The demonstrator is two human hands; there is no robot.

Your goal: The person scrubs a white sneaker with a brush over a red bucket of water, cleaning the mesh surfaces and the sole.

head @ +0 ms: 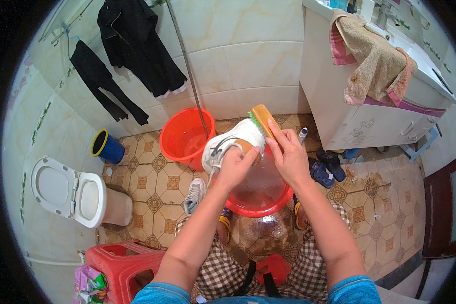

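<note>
My left hand [235, 167] grips a white lace-up sneaker [233, 133] by its opening, with the fingers inside the shoe. In my right hand [290, 155] is a scrub brush [265, 117] with a wooden back and green bristles. Those bristles touch the side of the sneaker. Both are held above a red basin [260, 213] of cloudy water on the floor between my feet. A second sneaker [195, 195], white and grey, stands on the tiles left of the basin.
An orange-red bucket [188, 133] with a hose [188, 64] leading into it stands ahead. To the left are a toilet [91, 199], a blue bin [112, 148] and a red plastic stool [117, 262]. A vanity cabinet [380, 127] and dark slippers [321, 173] are at right.
</note>
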